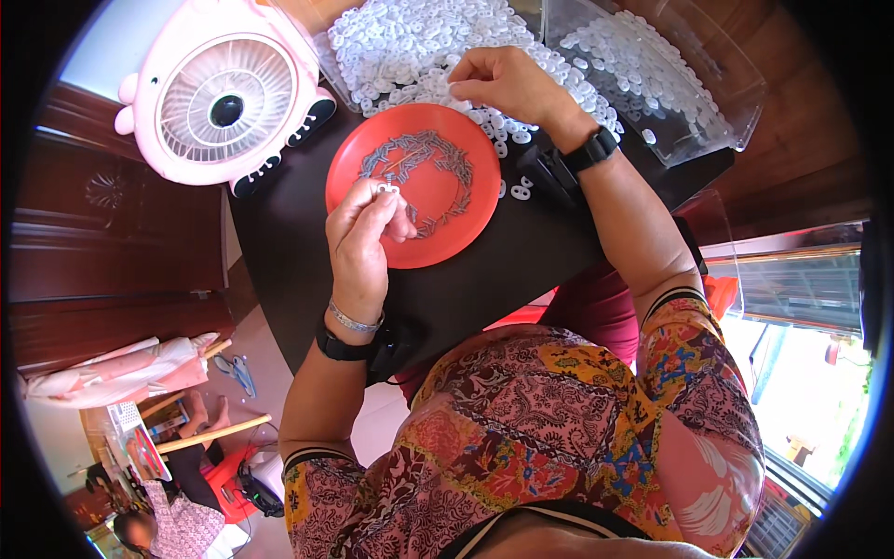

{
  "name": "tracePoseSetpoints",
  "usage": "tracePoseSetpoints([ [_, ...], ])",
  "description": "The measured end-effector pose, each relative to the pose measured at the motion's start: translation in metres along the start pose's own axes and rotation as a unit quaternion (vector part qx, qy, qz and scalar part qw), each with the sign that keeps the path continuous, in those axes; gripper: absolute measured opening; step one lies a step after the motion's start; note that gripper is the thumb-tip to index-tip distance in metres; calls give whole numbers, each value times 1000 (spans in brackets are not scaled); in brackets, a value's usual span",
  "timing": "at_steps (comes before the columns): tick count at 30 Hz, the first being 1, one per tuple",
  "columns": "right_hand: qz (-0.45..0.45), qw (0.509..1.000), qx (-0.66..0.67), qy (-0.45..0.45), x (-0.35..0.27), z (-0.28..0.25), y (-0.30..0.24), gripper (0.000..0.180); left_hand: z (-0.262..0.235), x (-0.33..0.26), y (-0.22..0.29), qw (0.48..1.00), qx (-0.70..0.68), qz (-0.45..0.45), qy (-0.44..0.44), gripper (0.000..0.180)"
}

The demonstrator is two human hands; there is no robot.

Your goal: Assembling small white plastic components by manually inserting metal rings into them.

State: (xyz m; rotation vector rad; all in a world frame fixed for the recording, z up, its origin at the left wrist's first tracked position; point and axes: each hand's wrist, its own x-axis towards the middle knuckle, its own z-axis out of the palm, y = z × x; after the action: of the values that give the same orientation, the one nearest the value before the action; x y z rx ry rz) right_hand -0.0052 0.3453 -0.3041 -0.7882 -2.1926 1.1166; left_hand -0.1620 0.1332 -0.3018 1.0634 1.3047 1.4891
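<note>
My left hand [365,222] is above the near left part of a red round plate [434,191]. Its thumb and fingers pinch a small white plastic piece with holes [387,188]. Small grey screws [426,149] lie scattered in a ring on the plate. Beyond the plate, my right hand [510,86] hovers at a heap of small white oval pieces [410,42]. Its thumb and forefinger are brought together at the heap, and whatever is between them is too small to make out. A few loose white pieces [521,193] lie right of the plate.
A pink animal-shaped fan [226,110] stands at the left edge of the dark table [307,279]. At the far right, a clear plastic bin [717,121] holds more white pieces. Another person [182,522] sits at the lower left, beyond blue-handled scissors [238,374].
</note>
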Motion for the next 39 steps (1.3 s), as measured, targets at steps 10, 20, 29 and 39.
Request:
tracePoseSetpoints([
  [10,-8,937,315,-150,-31,54,-53,12,-5,-2,2,998,-25,55,-12,22],
  [20,-7,947,262,-188,-36,53,-54,18,-8,-2,1,995,-82,49,9,22],
  [29,-168,953,179,-178,-38,52,-50,20,-13,2,-6,984,-179,-6,-23,20],
  [39,22,936,322,-140,-31,51,-49,16,-10,-1,-1,1000,-6,-5,16,19],
])
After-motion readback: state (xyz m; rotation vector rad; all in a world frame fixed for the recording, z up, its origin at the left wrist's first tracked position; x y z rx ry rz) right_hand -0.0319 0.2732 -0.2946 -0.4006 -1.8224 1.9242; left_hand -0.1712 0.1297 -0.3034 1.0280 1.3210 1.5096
